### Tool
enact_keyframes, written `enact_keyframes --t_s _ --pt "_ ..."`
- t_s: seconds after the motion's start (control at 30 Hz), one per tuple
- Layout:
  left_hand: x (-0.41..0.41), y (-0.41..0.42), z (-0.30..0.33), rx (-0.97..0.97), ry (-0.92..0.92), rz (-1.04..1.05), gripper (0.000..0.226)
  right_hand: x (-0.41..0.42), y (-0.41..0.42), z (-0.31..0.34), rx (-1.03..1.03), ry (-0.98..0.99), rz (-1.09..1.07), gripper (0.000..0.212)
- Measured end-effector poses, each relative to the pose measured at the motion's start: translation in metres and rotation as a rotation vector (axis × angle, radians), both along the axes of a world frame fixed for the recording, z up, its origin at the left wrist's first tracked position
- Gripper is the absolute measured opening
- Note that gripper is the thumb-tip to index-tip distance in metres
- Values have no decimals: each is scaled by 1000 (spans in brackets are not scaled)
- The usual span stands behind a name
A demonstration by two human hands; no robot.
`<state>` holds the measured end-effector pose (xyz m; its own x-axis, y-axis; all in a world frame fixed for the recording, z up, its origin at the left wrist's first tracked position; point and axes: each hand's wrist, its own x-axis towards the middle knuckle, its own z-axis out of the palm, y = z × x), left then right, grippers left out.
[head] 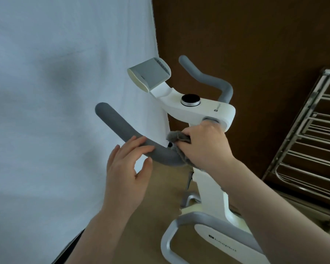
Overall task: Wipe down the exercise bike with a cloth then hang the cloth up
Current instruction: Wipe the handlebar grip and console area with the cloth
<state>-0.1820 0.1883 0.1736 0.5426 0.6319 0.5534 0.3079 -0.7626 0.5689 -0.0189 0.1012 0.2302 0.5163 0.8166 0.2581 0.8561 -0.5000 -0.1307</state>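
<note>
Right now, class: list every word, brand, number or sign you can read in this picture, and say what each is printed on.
"keepkit", roughly, small and blurred: white handlebar console of the white-and-grey exercise bike.
"keepkit", roughly, blurred, with a dark square logo: white oval frame panel low on the bike.
No numbers or signs show.

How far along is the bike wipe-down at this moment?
Done: nothing can be confirmed; no surface shows a visible difference. In hand: the right hand grips the cloth against the near handlebar by the stem, while the left hand rests on that bar. Left: the far handlebar, console, frame, then hanging the cloth, perhaps on the rack.
</note>
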Motion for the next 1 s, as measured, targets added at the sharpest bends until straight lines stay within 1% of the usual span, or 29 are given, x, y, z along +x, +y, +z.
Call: enact_keyframes --t_s 0.03,0.1,0.17,0.2,0.23,0.33,0.4,0.47,0.53,0.63,0.7,0.83,0.9,0.97,1.0 --pt "-2 2 -1 -17 -5 -9 35 -11 6 1 13 -53 6 26" --pt "-5 7 -3 -48 -26 -43 35 -38 19 0 17 -60 60 26" --pt "-7 10 -5 -46 -33 -74 35 -40 21 -8 26 31 47 28" --pt "-9 12 -6 -35 -24 -91 34 -37 15 -11 68 107 26 30" --pt "-11 16 -7 -24 -10 -113 32 -35 7 -15 115 142 22 32" --pt "-22 29 -11 -3 16 -152 32 -41 -16 -23 123 199 59 42" --pt "-25 37 -10 10 9 -142 33 -43 -17 -23 160 265 53 43" --pt "-24 42 -6 34 -19 -128 33 -45 -4 -24 221 246 -44 38" --pt "-21 47 -1 54 -56 -127 34 -55 15 -23 229 209 -147 36" --pt "-17 56 1 97 -59 -118 34 -71 32 -26 294 203 -130 35" --pt "-17 58 2 80 -53 -122 34 -69 28 -27 346 210 -137 35" --pt "-20 56 -1 92 -49 -107 32 -64 33 -21 312 129 -259 35" --pt "-17 57 1 83 -69 -98 37 -74 48 -17 300 126 -202 32" --pt "-16 55 7 38 -96 -92 44 -75 54 -18 343 123 -102 30" --pt "-16 55 11 30 -102 -87 45 -68 51 -18 351 158 -82 29"
